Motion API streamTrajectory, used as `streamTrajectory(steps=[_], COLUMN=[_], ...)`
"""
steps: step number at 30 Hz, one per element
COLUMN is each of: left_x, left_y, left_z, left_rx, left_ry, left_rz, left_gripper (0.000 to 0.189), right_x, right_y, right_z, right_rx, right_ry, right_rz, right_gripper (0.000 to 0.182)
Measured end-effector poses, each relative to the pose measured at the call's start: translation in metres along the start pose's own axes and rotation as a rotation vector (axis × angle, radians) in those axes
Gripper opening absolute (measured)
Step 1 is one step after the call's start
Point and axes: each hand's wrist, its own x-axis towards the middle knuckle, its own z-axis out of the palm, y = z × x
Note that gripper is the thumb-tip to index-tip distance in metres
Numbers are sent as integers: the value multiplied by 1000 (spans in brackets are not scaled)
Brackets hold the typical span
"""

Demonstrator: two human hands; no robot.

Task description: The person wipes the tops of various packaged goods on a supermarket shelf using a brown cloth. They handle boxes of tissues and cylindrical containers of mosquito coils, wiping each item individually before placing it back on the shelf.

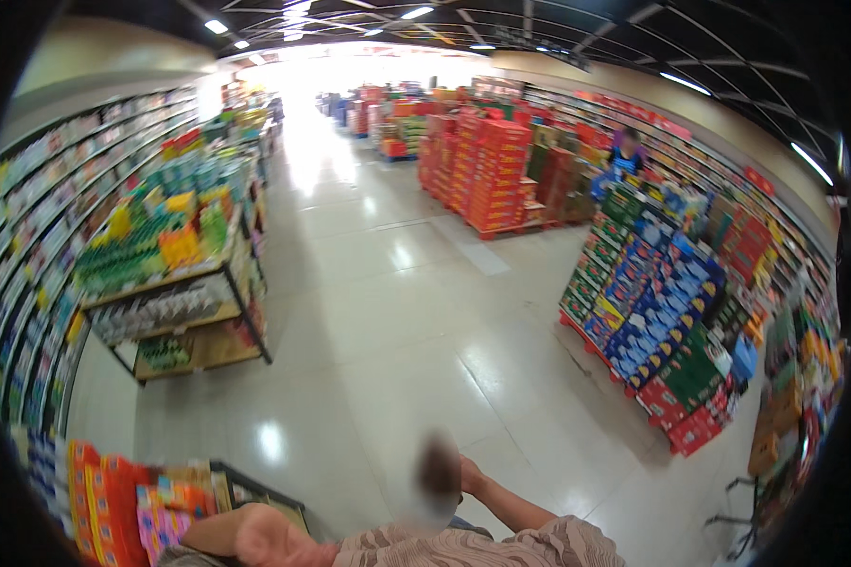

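At the bottom edge, my left hand (273, 542) is held close to the front of my patterned beige shirt (425, 549). Its arm is bent at the elbow, and the fingers cannot be made out. My right hand (470, 475) reaches forward low in front of my body. A dark, blurred patch (438, 468) covers part of it, so whether it holds anything is hidden. Below and ahead of both hands lies a pale, shiny tiled floor (390, 354).
A shelf stand (177, 283) of bottles and packs stands at left. Orange packs (103, 503) sit near my left arm. Stacked drink cartons (652, 312) on red pallets stand at right, red cartons (493, 173) farther off. A person (624, 156) stands among the displays.
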Motion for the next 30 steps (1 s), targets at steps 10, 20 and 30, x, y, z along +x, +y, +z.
streamTrajectory(steps=[10, 20, 30], left_x=[-270, -666, -898], left_y=[-123, -63, -181], left_z=[209, 151, 200], left_rx=[-508, -611, -789], left_ry=[-999, -2117, -2207], left_rz=[-213, -1395, -1772], left_gripper=[24, 40, 45], right_x=[220, 481, 704], right_y=[-129, -281, -299], right_z=[-59, 62, 8], right_rx=[-10, -444, -395], right_ry=[36, 56, 471], right_rz=[-206, -73, 210], right_gripper=[27, 25, 33])
